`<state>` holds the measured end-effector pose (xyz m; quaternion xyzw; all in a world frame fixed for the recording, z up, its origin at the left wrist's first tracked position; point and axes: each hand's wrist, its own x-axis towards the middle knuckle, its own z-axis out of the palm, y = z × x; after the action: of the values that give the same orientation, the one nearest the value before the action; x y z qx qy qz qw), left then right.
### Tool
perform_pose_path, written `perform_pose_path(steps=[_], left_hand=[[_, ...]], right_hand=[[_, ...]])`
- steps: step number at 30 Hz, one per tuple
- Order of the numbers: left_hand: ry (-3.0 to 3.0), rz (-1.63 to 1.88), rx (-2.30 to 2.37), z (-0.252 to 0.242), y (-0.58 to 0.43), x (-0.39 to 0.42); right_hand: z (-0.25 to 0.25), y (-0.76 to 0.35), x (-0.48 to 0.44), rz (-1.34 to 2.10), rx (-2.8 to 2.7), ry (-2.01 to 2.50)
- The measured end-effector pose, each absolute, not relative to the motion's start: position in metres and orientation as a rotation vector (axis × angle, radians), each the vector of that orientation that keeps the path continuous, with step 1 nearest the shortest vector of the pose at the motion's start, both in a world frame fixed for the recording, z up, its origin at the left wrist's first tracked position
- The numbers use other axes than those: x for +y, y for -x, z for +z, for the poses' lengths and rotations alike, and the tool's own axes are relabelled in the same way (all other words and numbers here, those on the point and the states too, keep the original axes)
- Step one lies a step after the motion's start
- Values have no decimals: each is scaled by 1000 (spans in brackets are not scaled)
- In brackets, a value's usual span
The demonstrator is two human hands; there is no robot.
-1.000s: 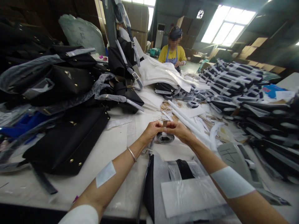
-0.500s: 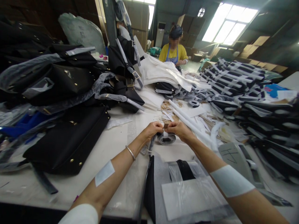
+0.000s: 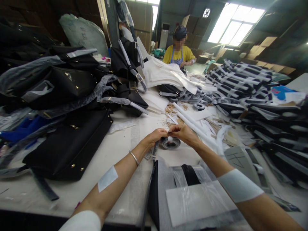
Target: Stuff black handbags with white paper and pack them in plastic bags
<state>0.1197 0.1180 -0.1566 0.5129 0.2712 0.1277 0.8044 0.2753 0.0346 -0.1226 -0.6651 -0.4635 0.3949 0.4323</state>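
Above a coiled, plastic-wrapped strap (image 3: 171,144), my two hands meet with their fingertips nearly touching. My right hand (image 3: 184,134) pinches a small brown tag (image 3: 170,131), which shows almost edge-on. From the other side, the fingers of my left hand (image 3: 157,135) are closed beside it; what they grip is hidden. A white band (image 3: 170,138) crosses the coil. Closer to me lies a black bag (image 3: 154,195) with whitish wrapping, a clear plastic cover and a white card (image 3: 187,202) on it.
Black bags (image 3: 72,147) with wrapped straps crowd the left side. Wrapped black pieces (image 3: 240,80) are heaped on the right, above a grey device (image 3: 243,163). White rolls (image 3: 190,120) and paper scraps lie beyond my hands. Another person (image 3: 178,54) works across the table.
The brown tag has turned from showing its face to lying nearly edge-on. My fingertips have drawn slightly closer together. The coiled strap stays in about the same place.
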Motion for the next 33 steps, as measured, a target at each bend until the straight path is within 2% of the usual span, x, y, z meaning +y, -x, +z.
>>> perform_pose_path(steps=[5,10,17,22,26,30,33], left_hand=[[-1013,255,552,-160,-123,122],[-951,219,513,-160,-123,126],[-984,231,497,-155,-116,123],[-1122,275,576,-160,-116,122],[-1220,370,660,-167,-119,124],[-1257,411,718,-171,-120,122],[-1255,430,733,-171,-120,121]], right_hand=[[-118,-281,28,571,-1635,1709],[-111,-285,23,319,-2159,1561],[-99,-280,2,-87,-2401,1676],[-105,-269,-4,-170,-2380,1810],[-114,-257,-8,-77,-2229,1929],[-95,-281,-49,-54,-1813,1958],[-67,-329,-121,-111,-1395,2062]])
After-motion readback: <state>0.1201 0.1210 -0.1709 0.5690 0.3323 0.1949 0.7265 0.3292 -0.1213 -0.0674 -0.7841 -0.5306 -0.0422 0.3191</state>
